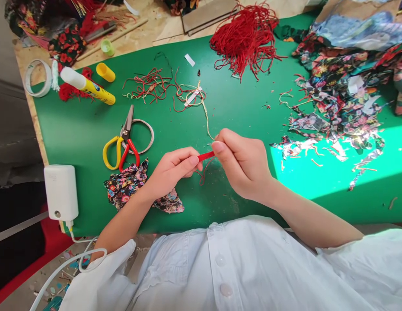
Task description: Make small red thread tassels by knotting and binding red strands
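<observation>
A short, taut length of red yarn [206, 156] spans the small gap between my two hands, over the green mat. My left hand [180, 166] pinches one end of it between thumb and fingers. At the other end, the closed fingers of my right hand [238, 157] grip it. A thin pale-yellow cord [206, 114] runs from the right fingertips up to a loose tangle. Below the gap hangs a fine red thread loop [202, 177]. Floral fabric [128, 183] lies partly under my left forearm. What is inside the fists is hidden.
Scissors [126, 142] lie left on a wire coil [152, 134]. A glue stick [87, 85], its yellow cap [105, 72] and a tape roll [38, 77] are farther back. Red yarn [244, 39] is heaped behind; fabric scraps [340, 86] spread right. A white power bank [61, 192] sits left.
</observation>
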{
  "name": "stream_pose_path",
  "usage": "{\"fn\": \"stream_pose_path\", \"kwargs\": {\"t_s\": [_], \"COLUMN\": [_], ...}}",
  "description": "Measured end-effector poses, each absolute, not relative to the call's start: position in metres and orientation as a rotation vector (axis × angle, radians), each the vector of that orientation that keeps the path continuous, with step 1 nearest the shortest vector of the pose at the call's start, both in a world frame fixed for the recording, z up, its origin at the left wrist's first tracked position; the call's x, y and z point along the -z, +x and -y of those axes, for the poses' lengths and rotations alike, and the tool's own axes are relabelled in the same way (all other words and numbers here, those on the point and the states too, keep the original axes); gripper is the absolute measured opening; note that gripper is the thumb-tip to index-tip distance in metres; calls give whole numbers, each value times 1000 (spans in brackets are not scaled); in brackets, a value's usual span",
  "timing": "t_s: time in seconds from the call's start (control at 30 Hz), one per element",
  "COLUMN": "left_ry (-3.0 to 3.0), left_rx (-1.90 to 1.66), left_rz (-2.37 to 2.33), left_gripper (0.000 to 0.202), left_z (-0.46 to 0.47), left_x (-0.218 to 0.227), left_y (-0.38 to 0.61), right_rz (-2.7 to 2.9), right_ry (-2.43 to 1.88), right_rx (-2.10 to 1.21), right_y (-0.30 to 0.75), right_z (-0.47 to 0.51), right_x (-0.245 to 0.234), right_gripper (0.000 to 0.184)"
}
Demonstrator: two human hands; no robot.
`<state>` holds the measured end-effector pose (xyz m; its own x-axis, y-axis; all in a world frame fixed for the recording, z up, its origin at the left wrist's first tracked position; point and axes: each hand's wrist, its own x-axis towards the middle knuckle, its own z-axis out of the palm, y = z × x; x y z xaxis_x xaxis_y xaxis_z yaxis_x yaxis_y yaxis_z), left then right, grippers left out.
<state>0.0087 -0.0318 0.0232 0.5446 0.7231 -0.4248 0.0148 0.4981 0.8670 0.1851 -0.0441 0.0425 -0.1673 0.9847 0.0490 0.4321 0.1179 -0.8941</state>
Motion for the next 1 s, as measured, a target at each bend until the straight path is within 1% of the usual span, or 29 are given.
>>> {"fn": "stream_pose_path", "kwargs": {"t_s": [0.13, 0.3, 0.5, 0.6, 0.77, 0.9, 1.0], "left_ry": [901, 862, 803, 777, 787, 789, 792], "left_rx": [-547, -694, -849, -897, -941, -937, -930], "left_rz": [-900, -856, -838, -837, -842, -853, -911], "left_gripper": [32, 30, 33, 32, 33, 32, 35], "left_z": [31, 31, 35, 38, 40, 39, 40], "left_x": [-26, -28, -33, -34, -34, -36, -38], "left_y": [9, 9, 13, 16, 17, 16, 17], "right_rz": [1616, 1575, 1573, 1550, 1393, 1183, 1015], "right_ry": [-1387, -1355, -1352, -1271, -1142, -996, -941], "right_rx": [-985, -977, -1082, -1238, -1638, -1875, -2021], "right_y": [185, 184, 176, 169, 162, 161, 161], "right_z": [46, 47, 48, 48, 52, 52, 52], "right_x": [-42, -39, -32, -24, -15, -16, -21], "right_gripper": [43, 44, 42, 41, 42, 41, 41]}}
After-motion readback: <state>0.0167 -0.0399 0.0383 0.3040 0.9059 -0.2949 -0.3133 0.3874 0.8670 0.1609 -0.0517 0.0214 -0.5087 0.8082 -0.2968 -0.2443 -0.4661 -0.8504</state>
